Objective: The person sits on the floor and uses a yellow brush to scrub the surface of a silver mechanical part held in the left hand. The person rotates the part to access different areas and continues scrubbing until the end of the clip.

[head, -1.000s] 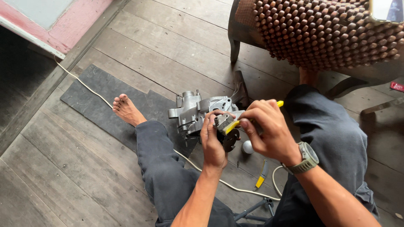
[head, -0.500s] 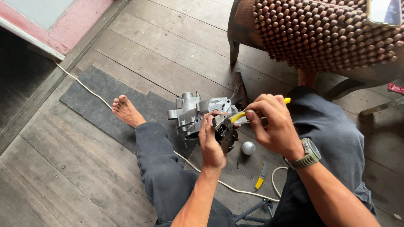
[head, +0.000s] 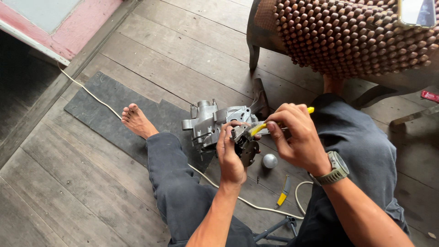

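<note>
Fingers pinching yellow-handled tool, ribbed metal casing

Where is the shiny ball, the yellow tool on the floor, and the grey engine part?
shiny ball (head: 270,160), head view, middle of its rounded top.
yellow tool (head: 284,192), head view, on its shaft.
grey engine part (head: 208,123), head view, on the metal casing.

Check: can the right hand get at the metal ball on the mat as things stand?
Probably yes. The metal ball lies uncovered just below the right hand, nothing between them, but that hand is holding a yellow-handled tool.
</note>
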